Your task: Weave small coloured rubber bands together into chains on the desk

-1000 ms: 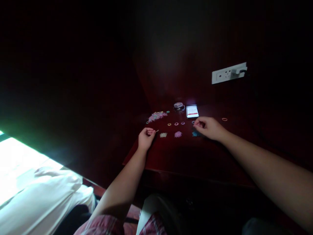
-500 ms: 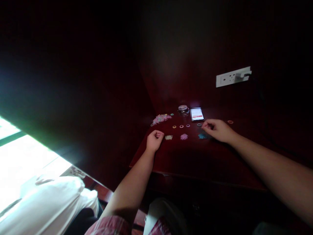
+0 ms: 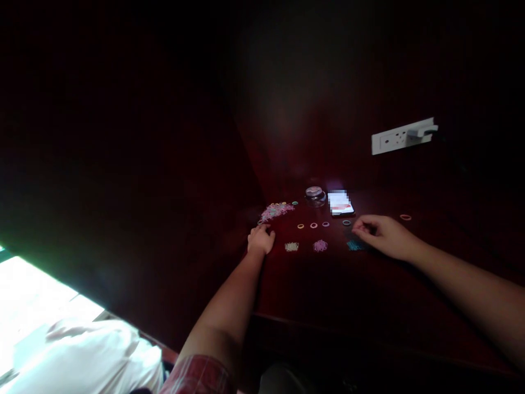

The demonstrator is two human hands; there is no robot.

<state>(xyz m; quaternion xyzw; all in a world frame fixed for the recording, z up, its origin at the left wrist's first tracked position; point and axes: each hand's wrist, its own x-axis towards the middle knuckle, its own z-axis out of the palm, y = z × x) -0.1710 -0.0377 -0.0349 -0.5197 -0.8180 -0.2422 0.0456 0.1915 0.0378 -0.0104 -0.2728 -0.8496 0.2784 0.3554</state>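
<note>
My left hand (image 3: 260, 240) rests on a dark red table (image 3: 328, 284), fingers curled, just below a mixed pile of small coloured rubber bands (image 3: 275, 211). My right hand (image 3: 383, 235) lies to the right with fingers curled, its fingertips beside a small teal heap (image 3: 353, 245) and a dark ring (image 3: 346, 222). Between the hands sit a pale heap (image 3: 291, 247) and a pink heap (image 3: 320, 245). Above them three single rings (image 3: 314, 225) lie in a row. What either hand holds is too small and dim to see.
A lit phone (image 3: 340, 203) and a small glass dish (image 3: 314, 194) sit at the table's back. One orange ring (image 3: 406, 217) lies far right. A white wall socket with a plug (image 3: 404, 137) is above. White cloth (image 3: 74, 350) shows lower left.
My left hand moved up toward the mixed pile from beside the pale heap. My right hand stayed near the teal heap. The view shifted, so everything sits lower and further right.
</note>
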